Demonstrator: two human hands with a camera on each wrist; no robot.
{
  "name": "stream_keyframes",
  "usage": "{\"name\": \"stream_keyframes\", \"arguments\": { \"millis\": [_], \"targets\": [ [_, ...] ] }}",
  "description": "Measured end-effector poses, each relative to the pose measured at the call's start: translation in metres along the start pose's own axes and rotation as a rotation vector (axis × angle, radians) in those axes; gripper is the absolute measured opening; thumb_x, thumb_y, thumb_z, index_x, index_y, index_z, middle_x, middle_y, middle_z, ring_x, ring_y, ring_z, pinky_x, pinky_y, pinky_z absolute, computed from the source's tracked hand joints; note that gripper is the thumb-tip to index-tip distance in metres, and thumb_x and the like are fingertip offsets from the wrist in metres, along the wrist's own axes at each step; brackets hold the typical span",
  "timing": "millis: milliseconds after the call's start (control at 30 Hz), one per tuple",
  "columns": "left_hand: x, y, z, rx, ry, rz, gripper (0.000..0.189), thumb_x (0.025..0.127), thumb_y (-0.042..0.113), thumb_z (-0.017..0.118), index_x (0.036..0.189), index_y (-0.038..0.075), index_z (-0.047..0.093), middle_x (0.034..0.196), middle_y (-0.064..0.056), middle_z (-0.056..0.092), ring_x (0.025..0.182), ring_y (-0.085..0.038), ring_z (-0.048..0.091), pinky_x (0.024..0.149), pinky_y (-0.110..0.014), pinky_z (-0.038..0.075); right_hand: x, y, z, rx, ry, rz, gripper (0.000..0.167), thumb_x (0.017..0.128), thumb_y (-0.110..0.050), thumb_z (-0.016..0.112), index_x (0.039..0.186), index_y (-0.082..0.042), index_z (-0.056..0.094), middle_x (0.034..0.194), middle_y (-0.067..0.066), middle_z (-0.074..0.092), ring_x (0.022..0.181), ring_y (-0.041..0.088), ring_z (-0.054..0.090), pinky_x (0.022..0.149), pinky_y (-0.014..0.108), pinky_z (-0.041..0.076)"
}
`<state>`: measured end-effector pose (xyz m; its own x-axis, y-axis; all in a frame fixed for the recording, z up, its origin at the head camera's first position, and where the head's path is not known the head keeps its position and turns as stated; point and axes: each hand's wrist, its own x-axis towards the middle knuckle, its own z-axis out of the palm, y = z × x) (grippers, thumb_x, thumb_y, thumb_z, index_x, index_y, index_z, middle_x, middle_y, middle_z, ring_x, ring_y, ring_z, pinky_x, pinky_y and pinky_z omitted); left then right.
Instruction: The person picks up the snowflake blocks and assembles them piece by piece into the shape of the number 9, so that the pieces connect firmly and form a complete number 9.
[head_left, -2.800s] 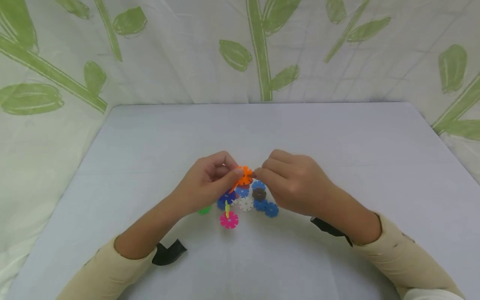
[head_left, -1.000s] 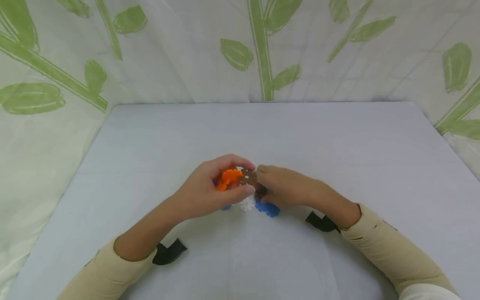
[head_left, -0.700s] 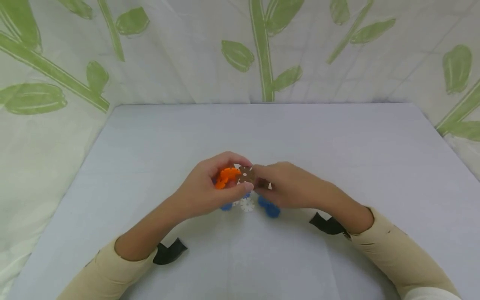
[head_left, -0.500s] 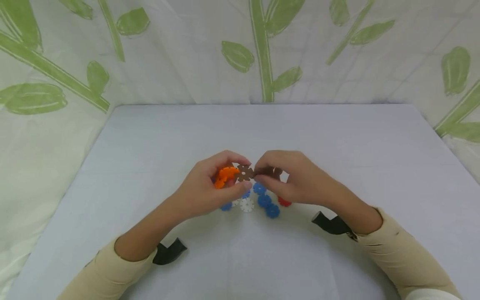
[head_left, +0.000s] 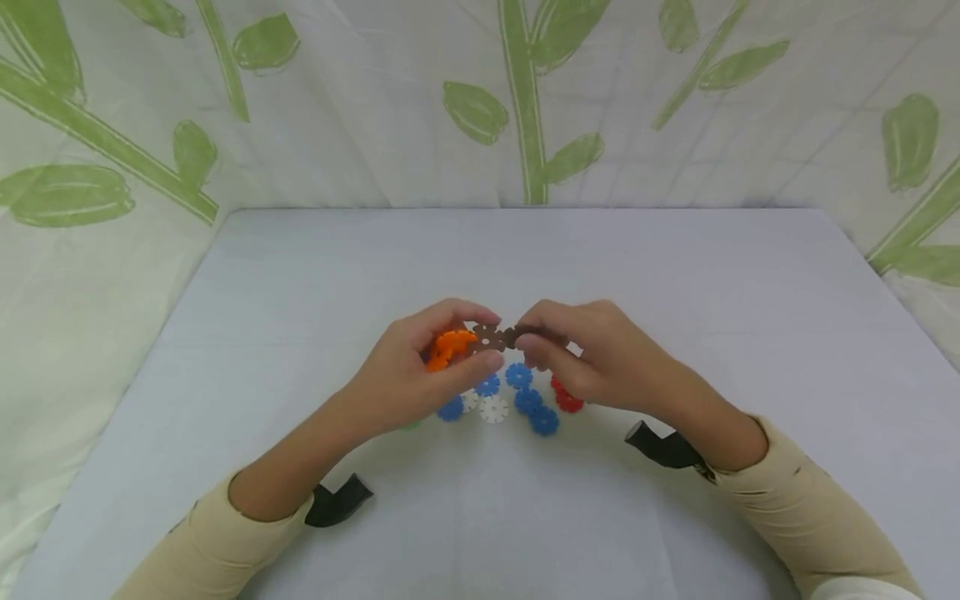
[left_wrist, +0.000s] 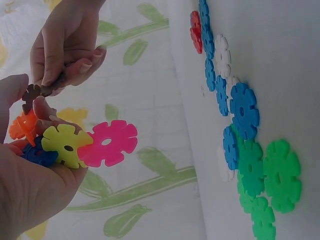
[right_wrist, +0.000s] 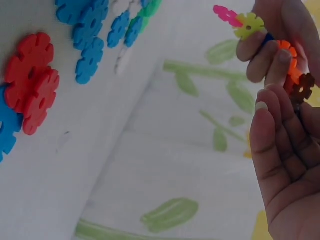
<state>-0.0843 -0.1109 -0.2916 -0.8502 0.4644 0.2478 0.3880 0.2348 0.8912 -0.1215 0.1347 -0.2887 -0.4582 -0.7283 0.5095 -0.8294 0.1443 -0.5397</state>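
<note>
My left hand holds a joined chain of notched plastic snowflake discs. In the left wrist view the chain runs from a pink disc through a yellow disc and a dark blue disc to orange discs and a brown disc. Facing it, my right hand pinches a second brown disc between thumb and fingers. The edges of both brown discs meet; whether their notches are interlocked I cannot tell. Fingers partly cover the orange and dark blue discs.
Below the hands, loose discs lie on the white table: blue discs, white discs and red discs. Green discs lie nearer the left hand. A leaf-patterned curtain hangs behind.
My right hand has lifted the second brown disc off the pile and brought it up to the brown disc at the chain's end. Red discs it covered are visible. The left hand barely moved lately.
</note>
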Motion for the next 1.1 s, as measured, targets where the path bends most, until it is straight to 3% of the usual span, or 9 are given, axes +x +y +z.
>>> {"name": "stream_keyframes", "arguments": {
  "millis": [300,467,933,1100],
  "targets": [
    [0.000,-0.003,0.000,0.055,0.010,0.040,0.037,0.093,0.012,0.072,0.129,0.011,0.063,0.113,0.001,0.070,0.093,-0.011,0.068,0.079,-0.031,0.059,0.001,0.000,0.000,-0.090,0.018,-0.029,0.012,0.092,-0.001,0.070,0.102,-0.004,0.064,0.077,-0.003,0.065,0.067,0.005,0.061,0.065,0.020,0.055],
    [0.000,-0.003,0.000,0.064,0.003,0.040,0.037,0.092,0.012,0.074,0.128,0.011,0.064,0.110,0.002,0.070,0.091,-0.011,0.068,0.078,-0.031,0.059,0.000,-0.001,0.002,-0.116,0.036,-0.068,0.006,0.097,-0.008,0.066,0.098,-0.003,0.064,0.074,-0.002,0.062,0.058,0.004,0.054,0.057,0.017,0.050],
    [0.001,-0.004,0.002,0.020,-0.034,0.130,0.042,0.086,0.002,0.078,0.125,0.005,0.063,0.107,-0.003,0.070,0.089,-0.013,0.067,0.076,-0.033,0.059,0.001,-0.009,0.009,-0.135,0.080,-0.112,0.025,0.106,-0.025,0.050,0.097,-0.005,0.063,0.070,-0.004,0.058,0.050,0.005,0.042,0.045,0.014,0.036],
    [0.001,-0.004,-0.001,0.044,-0.035,0.128,0.039,0.088,0.005,0.077,0.125,0.006,0.065,0.106,-0.001,0.071,0.087,-0.012,0.067,0.074,-0.032,0.059,0.002,-0.007,0.008,-0.111,0.054,-0.092,0.025,0.105,-0.027,0.052,0.099,-0.005,0.063,0.071,-0.004,0.058,0.050,0.003,0.043,0.047,0.013,0.039]
  ]
}}
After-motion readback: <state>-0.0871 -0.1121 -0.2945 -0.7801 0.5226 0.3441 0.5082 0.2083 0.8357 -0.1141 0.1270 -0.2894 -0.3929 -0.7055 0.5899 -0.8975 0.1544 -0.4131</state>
